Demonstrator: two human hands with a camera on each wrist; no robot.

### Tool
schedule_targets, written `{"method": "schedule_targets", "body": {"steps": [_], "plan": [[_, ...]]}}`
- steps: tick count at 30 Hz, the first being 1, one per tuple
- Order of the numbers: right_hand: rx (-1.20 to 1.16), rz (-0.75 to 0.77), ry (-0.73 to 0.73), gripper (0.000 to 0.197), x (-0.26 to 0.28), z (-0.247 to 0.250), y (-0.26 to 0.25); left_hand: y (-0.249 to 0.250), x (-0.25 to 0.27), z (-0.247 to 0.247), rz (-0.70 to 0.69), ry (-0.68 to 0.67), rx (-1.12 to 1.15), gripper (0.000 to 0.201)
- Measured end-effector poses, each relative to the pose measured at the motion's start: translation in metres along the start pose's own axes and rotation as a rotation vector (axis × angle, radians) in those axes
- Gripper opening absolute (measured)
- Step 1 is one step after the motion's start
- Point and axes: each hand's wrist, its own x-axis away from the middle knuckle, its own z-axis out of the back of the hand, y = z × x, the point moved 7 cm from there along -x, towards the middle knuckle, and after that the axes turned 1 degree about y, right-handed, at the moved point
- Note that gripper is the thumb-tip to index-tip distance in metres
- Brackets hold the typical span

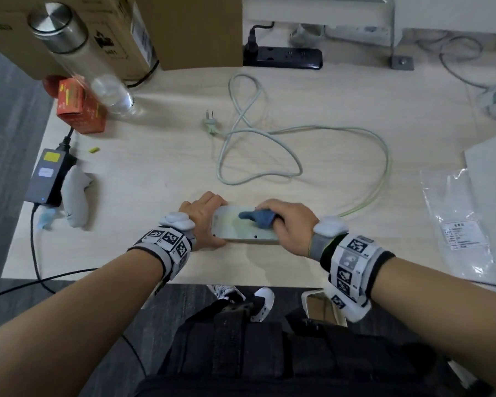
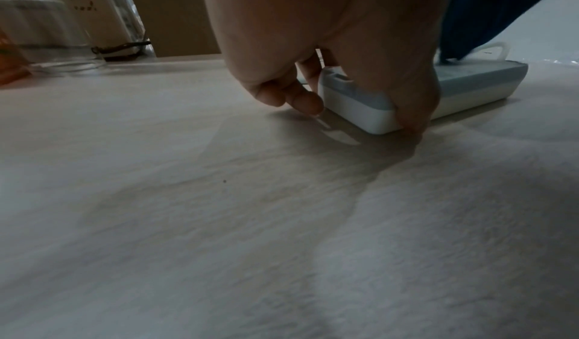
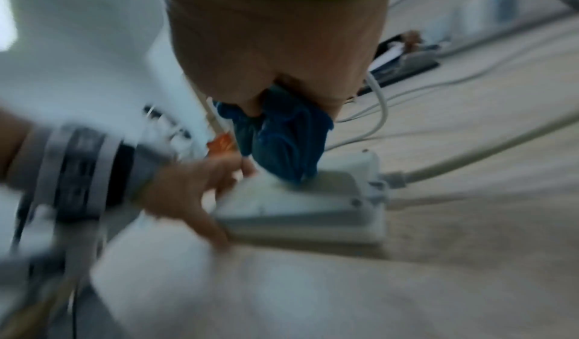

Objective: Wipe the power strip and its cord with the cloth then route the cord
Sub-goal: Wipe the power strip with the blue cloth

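Left hand (image 1: pixel 201 217) clamps end of pale rectangular plastic power strip (image 1: pixel 235 229); right hand (image 1: pixel 291 224) bunches blue cloth (image 1: pixel 257 217) on top. Risk: hard stroke skids strip off near bench (image 1: pixel 155 167) edge.

Each bare forearm wears a grey-and-white wristband (image 1: pixel 166 242) printed with black square markers. A white rounded sensor (image 1: pixel 330 224) tops each band. The trousers (image 1: pixel 269 353) are black.

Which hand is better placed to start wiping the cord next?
Right. The right hand already grips the cloth at the strip end where the cord exits. The left hand steadies the far end.
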Motion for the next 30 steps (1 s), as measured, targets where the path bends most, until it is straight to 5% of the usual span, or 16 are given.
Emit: {"method": "schedule_targets", "body": {"steps": [4, 6, 9, 12, 14, 18, 25, 30], "plan": [[-0.396, -0.361, -0.116, 0.01, -0.024, 0.0, 0.008, -0.001, -0.001, 0.001, 0.018, 0.001, 0.001, 0.074], [-0.207, -0.446, -0.118, 0.019, -0.026, 0.007, 0.017, 0.0, -0.001, -0.001, 0.009, 0.008, -0.001, 0.076], [0.242, -0.167, 0.037, 0.032, -0.019, 0.025, 0.003, -0.001, 0.0, -0.002, 0.027, 0.006, -0.001, 0.074], [0.416, 0.258, -0.043, 0.037, 0.006, -0.003, -0.019, -0.003, -0.002, -0.003, 0.015, 0.026, -0.002, 0.074], [0.51, 0.355, -0.129, 0.048, 0.015, -0.034, -0.015, -0.005, -0.004, -0.005, 0.014, 0.039, 0.01, 0.072], [0.61, 0.385, -0.293, 0.067, 0.013, -0.066, -0.001, -0.007, -0.006, -0.01, -0.01, 0.063, 0.023, 0.072], [0.801, 0.345, -0.401, 0.074, 0.052, -0.021, 0.059, -0.011, -0.005, -0.011, -0.024, 0.036, 0.032, 0.075], [0.707, 0.302, -0.443, 0.083, 0.05, -0.034, 0.041, -0.013, -0.004, -0.014, -0.057, 0.065, 0.071, 0.078]]}}
